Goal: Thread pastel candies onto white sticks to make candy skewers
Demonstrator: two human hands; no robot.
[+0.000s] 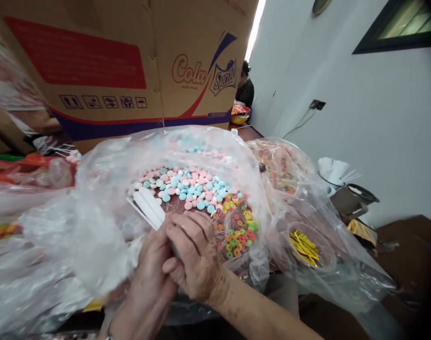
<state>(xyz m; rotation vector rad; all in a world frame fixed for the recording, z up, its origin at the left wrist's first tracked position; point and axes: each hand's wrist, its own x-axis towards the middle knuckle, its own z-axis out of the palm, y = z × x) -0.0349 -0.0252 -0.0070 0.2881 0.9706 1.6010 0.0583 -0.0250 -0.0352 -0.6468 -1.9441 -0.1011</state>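
Hands (196,257): two, together; white strips (149,205): at least two.

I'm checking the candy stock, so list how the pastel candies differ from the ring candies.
The pastel candies are pink, blue and white; the ring candies are red, orange, yellow and green.
The pastel candies are solid discs; the ring candies have holes.
The pastel candies cover a wider patch than the ring candies.
Both are small and round.

Pale wall (343,127), dark-framed window (407,23) upper right, dark socket (318,104), bright light strip (256,28)
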